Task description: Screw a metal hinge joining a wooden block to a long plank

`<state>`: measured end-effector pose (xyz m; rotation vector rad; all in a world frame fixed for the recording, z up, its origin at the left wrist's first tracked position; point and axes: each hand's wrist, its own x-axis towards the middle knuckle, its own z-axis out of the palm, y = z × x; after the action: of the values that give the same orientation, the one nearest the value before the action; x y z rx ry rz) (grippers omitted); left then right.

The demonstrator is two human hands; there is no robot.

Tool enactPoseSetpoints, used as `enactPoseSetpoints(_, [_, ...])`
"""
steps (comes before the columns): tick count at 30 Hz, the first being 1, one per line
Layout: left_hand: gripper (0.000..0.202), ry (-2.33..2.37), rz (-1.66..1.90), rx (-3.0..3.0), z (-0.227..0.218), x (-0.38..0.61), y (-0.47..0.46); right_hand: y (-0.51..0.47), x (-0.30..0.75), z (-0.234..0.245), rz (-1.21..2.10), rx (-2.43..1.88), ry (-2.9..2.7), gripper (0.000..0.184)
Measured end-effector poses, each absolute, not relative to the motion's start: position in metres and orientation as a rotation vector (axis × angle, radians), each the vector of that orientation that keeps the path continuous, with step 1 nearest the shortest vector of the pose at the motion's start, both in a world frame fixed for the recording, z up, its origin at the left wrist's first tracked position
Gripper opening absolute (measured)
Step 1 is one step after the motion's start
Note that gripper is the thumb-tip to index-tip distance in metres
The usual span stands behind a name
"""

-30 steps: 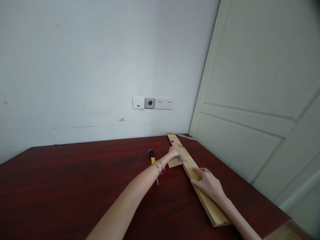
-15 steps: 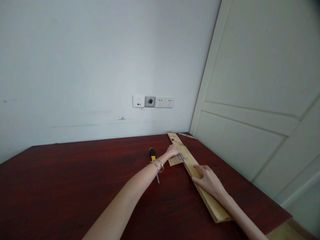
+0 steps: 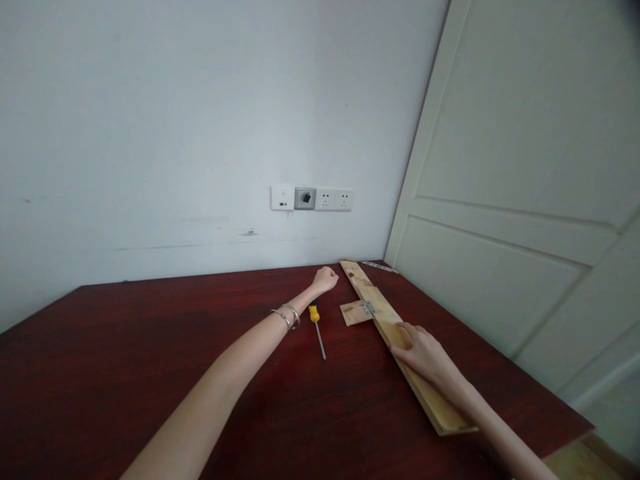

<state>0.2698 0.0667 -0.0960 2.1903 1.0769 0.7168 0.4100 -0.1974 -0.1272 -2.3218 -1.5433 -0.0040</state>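
My right hand (image 3: pixel 425 353) grips a long wooden board (image 3: pixel 385 316) across its width, thumb on the near left edge. A small metal hinge (image 3: pixel 369 307) lies where a short wooden piece (image 3: pixel 354 313) sticks out from the board's left side. Away from the board, my left hand (image 3: pixel 325 279) is closed with its fingers curled; what it holds, if anything, is hidden. Just below that hand lies a screwdriver (image 3: pixel 315 314) with a yellow and black handle, its shaft pointing toward me. The left wrist and hand partly cover the handle.
The dark red table (image 3: pixel 200 373) meets a white wall with a row of sockets (image 3: pixel 334 199). A thin printed strip (image 3: pixel 380 267) lies at the back right corner. A pale panelled door (image 3: pixel 500 267) stands along the right side.
My left hand has left the hinge and moved left and back, over the screwdriver's handle, uncovering the hinge and short piece. My right hand keeps its grip on the board.
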Motion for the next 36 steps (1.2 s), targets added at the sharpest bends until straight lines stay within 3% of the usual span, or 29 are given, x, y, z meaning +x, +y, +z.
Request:
enactPoseSetpoints(12, [0.018,1.297,0.747,2.214,-0.118,0.197,0.096,-0.194,0.413,-0.133,0.006,-2.392,-1.508,0.063])
enactPoseSetpoints(19, [0.021,1.377,0.791,2.184,-0.126,0.172,0.099,-0.186,0.404,-0.123,-0.029,-2.429,-1.597,0.079])
enactPoseSetpoints(23, [0.021,1.407,0.811,2.152,-0.131,0.159,0.101,-0.171,0.371,-0.097,-0.144,-2.327,-1.638,0.067])
enactPoseSetpoints(27, [0.020,1.429,0.840,2.111,-0.138,0.148,0.101,-0.140,0.323,-0.076,-0.038,-2.152,-1.838,0.045])
enactPoseSetpoints(36, [0.020,1.400,0.929,2.037,-0.145,0.138,0.090,-0.055,0.259,-0.084,-0.036,-2.263,-1.827,0.046])
